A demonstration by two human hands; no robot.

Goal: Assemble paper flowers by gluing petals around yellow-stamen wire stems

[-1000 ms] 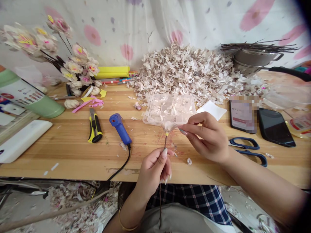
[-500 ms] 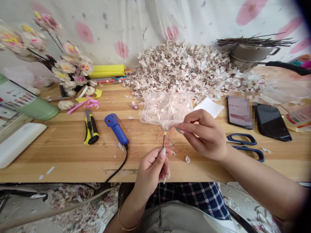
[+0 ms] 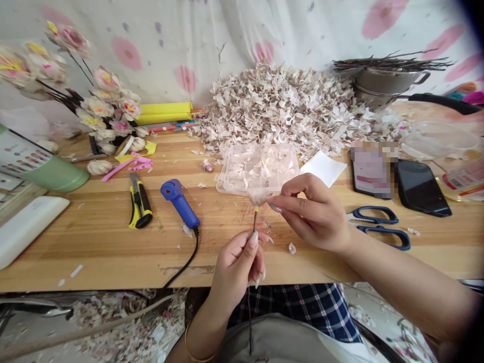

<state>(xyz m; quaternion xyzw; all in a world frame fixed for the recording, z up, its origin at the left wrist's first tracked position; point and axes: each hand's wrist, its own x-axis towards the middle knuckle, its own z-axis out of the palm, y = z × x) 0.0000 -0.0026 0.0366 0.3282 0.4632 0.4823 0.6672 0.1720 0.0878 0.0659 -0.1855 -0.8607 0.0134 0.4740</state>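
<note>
Pale flower head (image 3: 257, 197): held up above the wooden surface (image 3: 94, 242), bound in yellow at its stem (image 3: 254, 222) — just in front of a clear plastic box (image 3: 257, 169).
Left hand (image 3: 236, 269): narrow, thumb and fingers pinching the stem.
Right hand (image 3: 313, 214): narrow, pinching the petals — blue-handled scissors (image 3: 378, 227) lie nearby.
</note>
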